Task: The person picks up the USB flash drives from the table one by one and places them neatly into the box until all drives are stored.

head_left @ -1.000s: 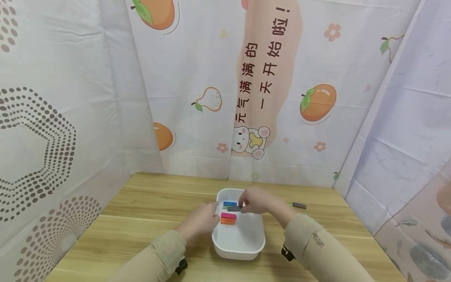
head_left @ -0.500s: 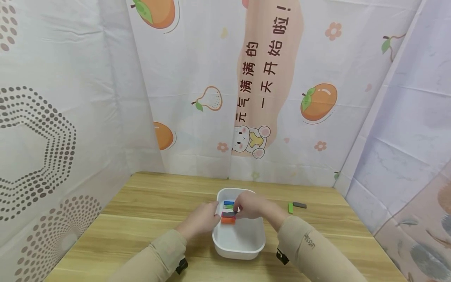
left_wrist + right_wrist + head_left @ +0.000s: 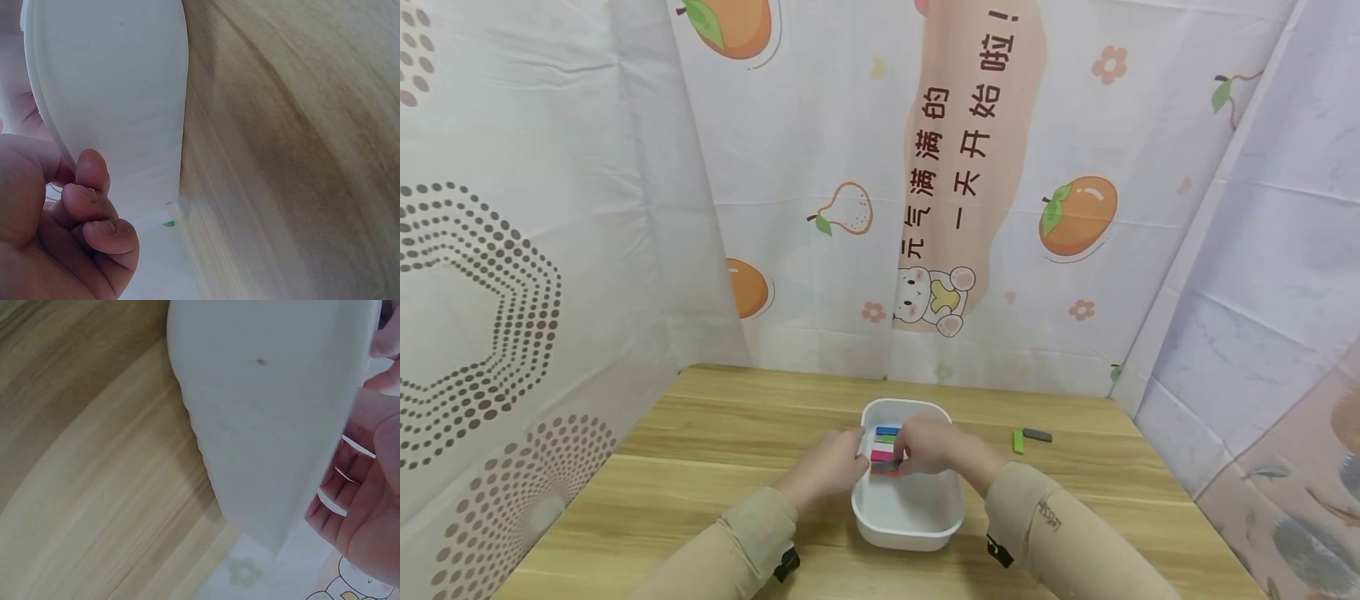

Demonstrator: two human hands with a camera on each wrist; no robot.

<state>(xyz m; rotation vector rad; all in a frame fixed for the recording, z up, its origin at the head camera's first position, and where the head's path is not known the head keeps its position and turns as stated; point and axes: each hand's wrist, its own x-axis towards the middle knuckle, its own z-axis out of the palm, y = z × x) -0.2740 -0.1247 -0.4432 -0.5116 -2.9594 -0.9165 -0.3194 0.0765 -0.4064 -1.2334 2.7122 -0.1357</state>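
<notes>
A white plastic bin [image 3: 910,540] stands on the table, with small flat bar-shaped blocks in a column along its left side. The blue block [image 3: 886,431] is farthest, and a pink block [image 3: 881,456] lies closer to me. My left hand [image 3: 827,465] grips the bin's left rim; in the left wrist view its fingers [image 3: 103,234] curl over the outer wall. Reaching inside the bin, my right hand [image 3: 927,446] pinches a dark grey block [image 3: 884,467] low over the orange one, which is mostly covered. In the right wrist view the bin's wall hides its fingertips.
On the wooden table [image 3: 760,417], right of the bin, a green block [image 3: 1018,442] lies beside another dark grey block [image 3: 1037,436]. A printed curtain [image 3: 820,317] hangs behind the table's back edge, with more cloth at both sides.
My right hand has brought the dark grey block toward me along the column, from near the green block past the pink one to the orange one. The left hand stays at the rim.
</notes>
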